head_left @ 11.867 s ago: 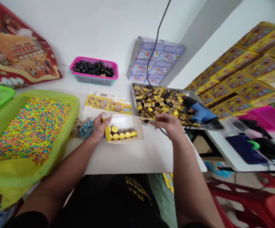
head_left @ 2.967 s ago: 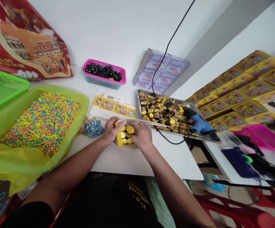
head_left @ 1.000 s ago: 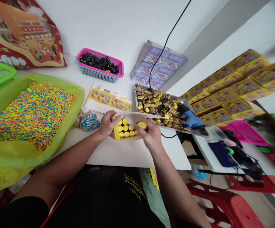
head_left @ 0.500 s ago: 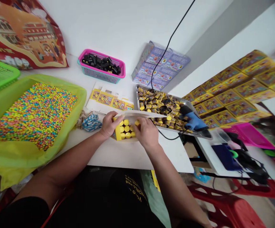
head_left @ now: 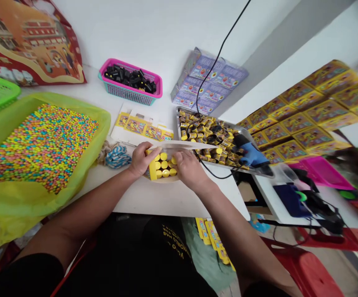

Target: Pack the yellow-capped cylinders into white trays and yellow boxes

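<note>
Several rows of yellow-capped tubes (head_left: 164, 166) stand packed in a white cardboard box (head_left: 152, 170) on a smooth white bench (head_left: 166, 202), just below the middle of the frame. The box's long, pale lid (head_left: 181, 145) stands raised behind them. The left hand (head_left: 141, 160) has its fingers curled closed around the box's yellow end. The right hand (head_left: 191, 167) lies over the far end of the rows, its fingers bent down onto the tubes; whether they grip one is hidden.

Just beyond the box lie flat yellow-printed card blanks (head_left: 141, 128). To the right, a metal tray (head_left: 240, 133) heaps loose yellow-and-black tubes (head_left: 206, 134) beside a blue glue gun (head_left: 250, 153) trailing a black cable (head_left: 219, 49). A teal basket with a pink rim (head_left: 129, 93) holds black plastic pieces (head_left: 129, 78) at upper centre. At left, a lime plastic bag (head_left: 17, 206) lines a tub of tiny multicoloured beads (head_left: 42, 140), and a twist of blue-and-white rope (head_left: 117, 156) lies against it. A glossy red printed bag (head_left: 27, 41) leans on the white wall (head_left: 135, 29) at upper left. Yellow boxes (head_left: 305, 115) fill the right edge, and a red plastic stool (head_left: 305, 268) stands on the floor at lower right.
</note>
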### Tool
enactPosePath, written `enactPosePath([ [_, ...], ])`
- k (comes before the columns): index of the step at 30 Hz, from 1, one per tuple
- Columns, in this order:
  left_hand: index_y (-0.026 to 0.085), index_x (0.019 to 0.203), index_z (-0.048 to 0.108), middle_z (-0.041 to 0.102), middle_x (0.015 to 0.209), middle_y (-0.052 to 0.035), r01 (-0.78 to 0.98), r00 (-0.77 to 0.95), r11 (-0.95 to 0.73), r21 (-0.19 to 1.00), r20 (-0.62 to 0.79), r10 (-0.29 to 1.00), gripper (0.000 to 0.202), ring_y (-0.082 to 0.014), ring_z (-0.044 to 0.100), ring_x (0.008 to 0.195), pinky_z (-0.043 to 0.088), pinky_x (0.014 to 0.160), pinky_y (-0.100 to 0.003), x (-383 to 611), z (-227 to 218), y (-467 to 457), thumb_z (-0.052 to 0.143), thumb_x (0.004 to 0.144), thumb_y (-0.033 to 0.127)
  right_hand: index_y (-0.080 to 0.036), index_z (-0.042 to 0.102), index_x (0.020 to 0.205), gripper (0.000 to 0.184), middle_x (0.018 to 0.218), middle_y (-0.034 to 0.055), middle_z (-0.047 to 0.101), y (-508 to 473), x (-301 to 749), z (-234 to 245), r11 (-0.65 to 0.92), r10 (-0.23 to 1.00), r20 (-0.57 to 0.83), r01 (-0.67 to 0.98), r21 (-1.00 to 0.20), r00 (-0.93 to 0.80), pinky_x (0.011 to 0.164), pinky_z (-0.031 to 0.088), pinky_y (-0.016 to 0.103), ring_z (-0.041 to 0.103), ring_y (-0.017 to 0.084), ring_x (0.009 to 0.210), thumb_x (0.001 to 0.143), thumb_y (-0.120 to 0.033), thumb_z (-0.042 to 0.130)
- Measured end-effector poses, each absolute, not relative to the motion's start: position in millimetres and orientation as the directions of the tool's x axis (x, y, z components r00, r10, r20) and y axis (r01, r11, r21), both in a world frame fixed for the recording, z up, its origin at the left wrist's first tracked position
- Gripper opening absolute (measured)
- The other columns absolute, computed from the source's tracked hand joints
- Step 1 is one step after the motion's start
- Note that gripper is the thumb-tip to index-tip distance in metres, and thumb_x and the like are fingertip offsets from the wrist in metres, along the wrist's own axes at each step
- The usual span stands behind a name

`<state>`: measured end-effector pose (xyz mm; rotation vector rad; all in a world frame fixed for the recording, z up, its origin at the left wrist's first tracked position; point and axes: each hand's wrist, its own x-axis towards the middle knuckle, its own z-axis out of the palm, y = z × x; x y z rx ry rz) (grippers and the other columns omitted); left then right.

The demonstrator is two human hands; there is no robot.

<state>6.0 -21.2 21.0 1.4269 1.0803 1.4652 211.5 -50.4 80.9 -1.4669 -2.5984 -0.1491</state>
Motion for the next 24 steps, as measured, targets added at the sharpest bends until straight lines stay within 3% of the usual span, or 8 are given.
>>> enactPosePath([
  [2,0.022,0.069,0.049,0.05,0.07,0.0012,0.01,-0.031,-0.309,0.951,0.31,0.95,0.039,-0.0177,0.05,0.074,0.039,0.068,-0.03,5.8,20.9,-21.3,0.066,0.081,0.054,-0.014,0.067,0.105,0.024,0.103,0.0167,0.067,-50.5,210.2,79.7,0.554,0.811,0.166,0.828,0.089,-0.561,0.094,0.049,0.046,0.057,0.03,0.102,0.091,-0.008,0.048],
  [6,0.021,0.071,0.052,0.052,0.07,0.001,0.001,-0.024,-0.307,0.952,0.307,0.951,0.038,-0.0179,0.051,0.074,0.04,0.068,-0.03,6.6,20.3,-21.5,0.066,0.082,0.055,-0.013,0.068,0.108,0.031,0.113,0.0172,0.063,-50.2,217.9,81.5,0.56,0.8,0.191,0.822,0.099,-0.568,0.093,0.051,0.041,0.053,0.029,0.108,0.089,-0.003,0.045],
  [13,0.022,0.068,0.052,0.053,0.069,0.0012,-0.004,-0.031,-0.294,0.956,0.293,0.956,0.04,-0.0185,0.053,0.076,0.043,0.071,-0.03,6.0,21.3,-21.9,0.068,0.079,0.057,-0.015,0.067,0.092,0.027,0.095,0.0141,0.063,-51.2,220.1,80.8,0.556,0.817,0.097,0.821,0.125,-0.568,0.086,0.051,0.041,0.055,0.027,0.095,0.088,-0.002,0.044],
  [17,0.022,0.076,0.058,0.058,0.075,-0.0003,0.005,-0.017,-0.279,0.96,0.279,0.96,0.036,-0.0194,0.055,0.078,0.045,0.074,-0.031,5.3,20.2,-22.0,0.066,0.081,0.056,-0.019,0.066,0.09,0.026,0.089,0.0105,0.064,-70.8,224.1,89.4,0.562,0.79,0.286,0.827,0.017,-0.542,0.08,0.052,0.037,0.059,0.025,0.089,0.088,-0.005,0.044],
  [19,0.021,0.08,0.061,0.062,0.079,-0.0014,-0.008,-0.013,-0.264,0.965,0.264,0.965,0.035,-0.0203,0.057,0.081,0.047,0.077,-0.032,5.7,17.4,-21.4,0.066,0.082,0.056,-0.022,0.065,0.089,0.019,0.087,0.0084,0.065,-79.1,238.6,93.4,0.498,0.782,0.466,0.864,-0.069,-0.414,0.077,0.053,0.036,0.061,0.023,0.084,0.091,-0.014,0.047],
  [21,0.021,0.084,0.063,0.066,0.084,-0.0025,-0.024,-0.022,-0.243,0.97,0.242,0.97,0.036,-0.0218,0.06,0.086,0.048,0.08,-0.033,6.2,13.2,-20.1,0.067,0.082,0.057,-0.022,0.064,0.09,0.015,0.09,0.0086,0.066,-75.8,264.3,94.9,0.32,0.777,0.61,0.932,-0.169,-0.157,0.077,0.053,0.036,0.063,0.022,0.083,0.094,-0.023,0.05],
  [23,0.021,0.085,0.065,0.067,0.087,-0.0034,-0.037,-0.033,-0.228,0.973,0.226,0.973,0.038,-0.0234,0.062,0.091,0.049,0.084,-0.034,6.4,8.2,-18.1,0.068,0.081,0.058,-0.02,0.065,0.096,0.019,0.097,0.0107,0.068,-57.5,299.2,94.4,0.026,0.779,0.608,0.961,-0.277,0.154,0.079,0.054,0.036,0.065,0.023,0.088,0.094,-0.027,0.049],
  [24,0.021,0.086,0.065,0.068,0.088,-0.0036,-0.042,-0.037,-0.226,0.973,0.225,0.974,0.038,-0.024,0.062,0.092,0.049,0.085,-0.034,6.2,5.9,-16.9,0.069,0.081,0.059,-0.018,0.066,0.102,0.022,0.102,0.012,0.069,-43.9,318.3,93.5,-0.136,0.792,0.535,0.94,-0.314,0.293,0.081,0.054,0.035,0.066,0.023,0.091,0.094,-0.027,0.048],
])
